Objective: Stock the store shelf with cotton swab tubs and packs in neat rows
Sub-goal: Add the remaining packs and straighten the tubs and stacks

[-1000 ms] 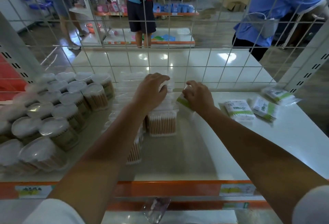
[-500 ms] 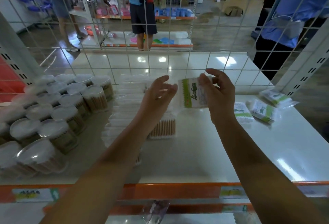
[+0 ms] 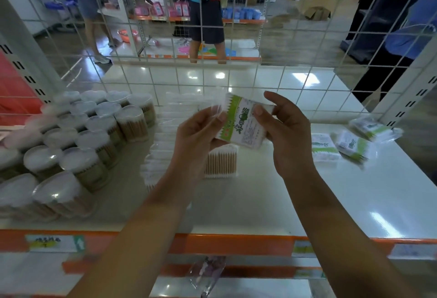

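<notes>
A flat cotton swab pack (image 3: 243, 123) with a green and white label hangs above the white shelf (image 3: 354, 203), held between both hands. My left hand (image 3: 198, 136) pinches its left edge and my right hand (image 3: 287, 132) grips its right side. Round clear tubs of swabs (image 3: 89, 136) stand in rows on the shelf's left. Clear rectangular boxes of swabs (image 3: 221, 161) sit in the middle, partly hidden by my left arm. Three more green-label packs (image 3: 350, 144) lie loose at the right.
A white wire grid (image 3: 260, 61) closes the back of the shelf. An orange price rail (image 3: 212, 243) runs along the front edge. A clear wrapper (image 3: 207, 271) lies on the lower shelf. People stand in the aisle beyond the grid.
My right hand lifted the pack off the shelf beside the boxes. My left hand left the box tops and took hold of the pack's left edge.
</notes>
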The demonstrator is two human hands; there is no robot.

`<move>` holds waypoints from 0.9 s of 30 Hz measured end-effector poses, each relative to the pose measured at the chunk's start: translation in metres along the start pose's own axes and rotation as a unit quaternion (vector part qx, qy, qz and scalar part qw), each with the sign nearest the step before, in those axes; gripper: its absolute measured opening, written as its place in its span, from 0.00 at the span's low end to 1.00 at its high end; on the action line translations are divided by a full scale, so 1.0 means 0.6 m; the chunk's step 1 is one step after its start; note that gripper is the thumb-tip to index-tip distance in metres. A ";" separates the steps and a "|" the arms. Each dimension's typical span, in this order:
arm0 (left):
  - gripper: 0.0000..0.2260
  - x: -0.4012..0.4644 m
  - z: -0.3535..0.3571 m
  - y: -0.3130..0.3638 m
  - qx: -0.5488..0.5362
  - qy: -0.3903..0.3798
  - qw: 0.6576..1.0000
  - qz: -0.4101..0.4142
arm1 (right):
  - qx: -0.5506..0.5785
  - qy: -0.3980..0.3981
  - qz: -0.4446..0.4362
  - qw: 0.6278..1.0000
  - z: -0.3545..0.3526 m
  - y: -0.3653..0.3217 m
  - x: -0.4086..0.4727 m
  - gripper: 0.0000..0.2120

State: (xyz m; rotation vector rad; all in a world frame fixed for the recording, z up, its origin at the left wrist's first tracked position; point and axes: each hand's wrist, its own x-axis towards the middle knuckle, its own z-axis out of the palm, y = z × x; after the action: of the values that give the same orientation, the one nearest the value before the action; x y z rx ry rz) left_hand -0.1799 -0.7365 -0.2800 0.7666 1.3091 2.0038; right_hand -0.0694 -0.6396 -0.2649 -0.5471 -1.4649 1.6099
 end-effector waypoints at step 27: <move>0.13 -0.051 -0.003 0.014 -0.069 -0.021 0.997 0.007 | 0.066 -0.069 0.011 0.995 0.021 0.014 -0.064 0.12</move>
State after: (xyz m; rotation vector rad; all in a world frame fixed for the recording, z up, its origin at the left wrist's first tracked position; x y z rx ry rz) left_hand -0.1632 -0.7631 -0.2766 0.7508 1.1311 2.0547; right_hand -0.0616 -0.6775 -0.2791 -0.3841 -1.4438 1.7770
